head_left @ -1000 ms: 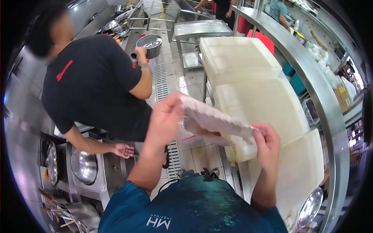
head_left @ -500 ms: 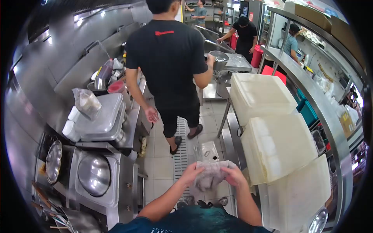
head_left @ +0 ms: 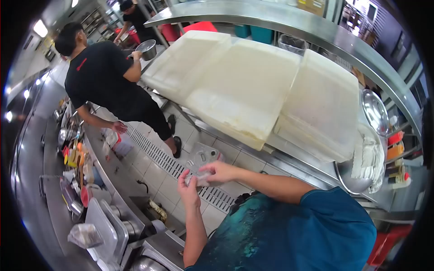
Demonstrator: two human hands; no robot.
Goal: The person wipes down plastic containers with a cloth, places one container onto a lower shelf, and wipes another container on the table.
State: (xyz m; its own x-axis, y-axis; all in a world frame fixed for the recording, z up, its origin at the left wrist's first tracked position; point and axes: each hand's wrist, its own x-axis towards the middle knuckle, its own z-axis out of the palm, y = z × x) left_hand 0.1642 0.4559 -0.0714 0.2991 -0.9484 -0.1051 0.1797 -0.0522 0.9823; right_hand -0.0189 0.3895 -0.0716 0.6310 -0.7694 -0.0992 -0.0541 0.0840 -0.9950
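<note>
Between my two hands is a crumpled clear plastic bag (head_left: 201, 179), bunched small. My left hand (head_left: 189, 190) grips its near side, thumb and fingers bent up around the plastic. On the other side my right hand (head_left: 219, 173) pinches the bag, with fingers curled over it. A translucent plastic jug (head_left: 199, 156) sits on the tiled floor just beyond my hands, partly covered by them. Whether anything is inside the bag I cannot tell.
Large whitish plastic bins (head_left: 244, 81) cover the steel table at right. Beside them a metal bowl (head_left: 350, 180) holds white cloth-like material. A person in black (head_left: 108, 77) carries a metal pot (head_left: 147, 49) ahead. Cookware crowds the left counter; a drain grate (head_left: 156, 153) crosses the floor.
My view has swung to the right and tilted. The bag, spread wide between my hands before, is now bunched up, and my hands are closer together.
</note>
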